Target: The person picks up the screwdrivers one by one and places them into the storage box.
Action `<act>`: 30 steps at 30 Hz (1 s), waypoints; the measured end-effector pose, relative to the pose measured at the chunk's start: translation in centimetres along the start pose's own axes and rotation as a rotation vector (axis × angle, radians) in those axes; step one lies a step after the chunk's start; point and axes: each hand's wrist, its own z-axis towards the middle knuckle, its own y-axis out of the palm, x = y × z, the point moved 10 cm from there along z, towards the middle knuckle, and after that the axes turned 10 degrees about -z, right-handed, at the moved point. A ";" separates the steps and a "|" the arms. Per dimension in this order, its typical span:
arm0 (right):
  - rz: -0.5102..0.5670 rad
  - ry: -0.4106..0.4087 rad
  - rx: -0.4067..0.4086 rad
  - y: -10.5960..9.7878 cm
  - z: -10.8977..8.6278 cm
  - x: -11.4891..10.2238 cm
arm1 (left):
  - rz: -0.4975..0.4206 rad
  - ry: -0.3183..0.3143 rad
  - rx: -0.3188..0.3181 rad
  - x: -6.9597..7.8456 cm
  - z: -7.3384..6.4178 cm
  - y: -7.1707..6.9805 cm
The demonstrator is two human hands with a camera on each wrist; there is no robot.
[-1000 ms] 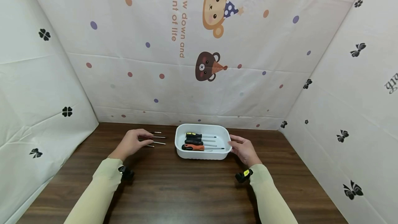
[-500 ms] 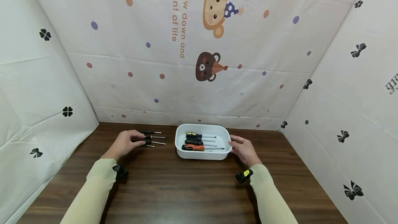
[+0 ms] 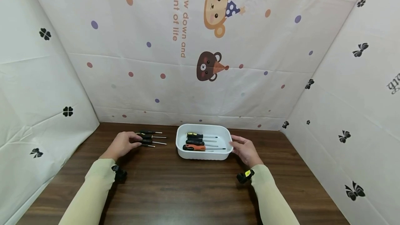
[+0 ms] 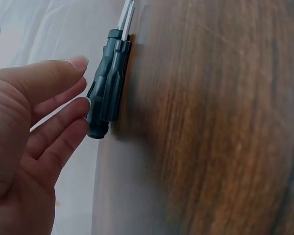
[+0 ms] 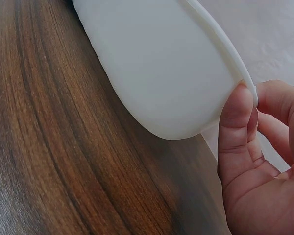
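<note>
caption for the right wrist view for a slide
Right hand pinching the rim of a white tray on a dark wooden table.

Both arms are stretched forward; the left hand is held loosely open, the right hand lightly curled.

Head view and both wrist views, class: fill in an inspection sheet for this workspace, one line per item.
Surface: dark wooden table.
Job's things: white tray holding three screwdrivers; four loose screwdrivers lying left of it.
Clutter: nothing seen.
Hands: left hand relaxed, fingertips at the loose handles; right hand pinches the tray's right rim.
Cables: nothing seen.
Surroundings: printed cloth walls on three sides.
</note>
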 end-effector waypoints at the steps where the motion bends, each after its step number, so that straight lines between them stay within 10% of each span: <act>1: 0.004 -0.001 0.001 0.0 0.0 0.0 | 0.006 -0.005 -0.005 -0.1 0.0 0.0; 30: 0.001 -0.011 -0.003 0.0 0.1 0.1 | 0.121 -0.020 -0.122 0.4 0.3 1.3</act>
